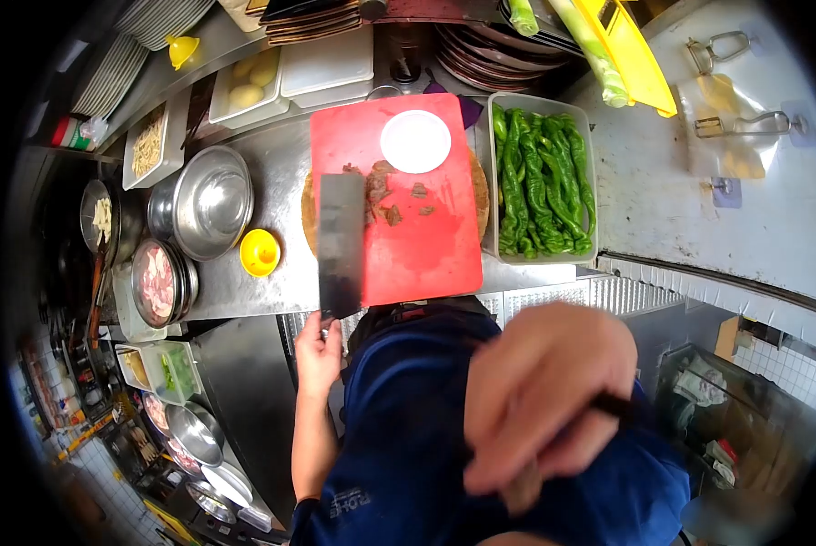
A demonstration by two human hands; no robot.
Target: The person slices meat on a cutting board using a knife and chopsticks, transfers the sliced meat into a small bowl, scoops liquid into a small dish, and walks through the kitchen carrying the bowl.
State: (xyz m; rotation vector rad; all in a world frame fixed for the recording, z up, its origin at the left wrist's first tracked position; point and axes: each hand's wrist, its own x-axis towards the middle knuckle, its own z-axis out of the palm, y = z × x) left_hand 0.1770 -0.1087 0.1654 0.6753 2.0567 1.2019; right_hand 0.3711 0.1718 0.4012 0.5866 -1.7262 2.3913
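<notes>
My left hand (319, 350) is closed round the handle of a cleaver (342, 241). The broad dark blade lies along the left edge of a red cutting board (422, 259). On the board, right of the blade, are chopped pieces of brown meat (381, 187). A round white lid or shallow dish (415, 142) sits at the board's far end. Close to the camera, my right hand (554, 391) is raised over the blue shirt, blurred, with its fingers curled together. A dark thing shows at its right side, but I cannot make out what it is.
Right of the board stands a tray of green peppers (544, 182). On the left are a yellow cup (260, 253), a steel bowl (212, 202) and a bowl of raw meat (156, 282). Stacked plates (499, 55) and a yellow slicer (628, 55) are at the back.
</notes>
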